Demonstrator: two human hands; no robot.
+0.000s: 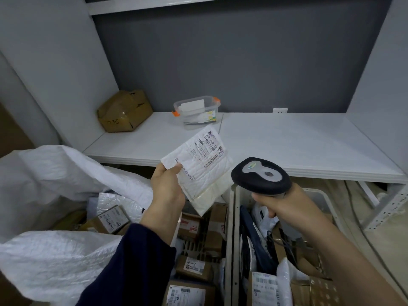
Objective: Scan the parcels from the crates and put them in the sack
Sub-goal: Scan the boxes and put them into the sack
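Above the crates (230, 239), left hand (167, 191) fingers (174, 171) pinch a white parcel (203, 164); right hand (284, 202) grips the scanner (260, 175).

Soft, cool, even light casts weak shadows. Wide-angle distortion bows the flat white shelf board (287, 140) near the frame edges.

A dark grey back wall (242, 62) fills the recess, framed by pale side panels on the left (55, 62) and right (379, 74). A white upper shelf (176, 5) runs across the top. Below, a broad white shelf (298, 146) spans the bay under soft, even light. On it, in the left corner, sits a crumpled cardboard box (124, 111); near it stands a clear plastic container (196, 111) with orange clips. A white socket (280, 110) sits low on the back wall. At right, a perforated white upright (388, 208) meets the beige floor (344, 195).
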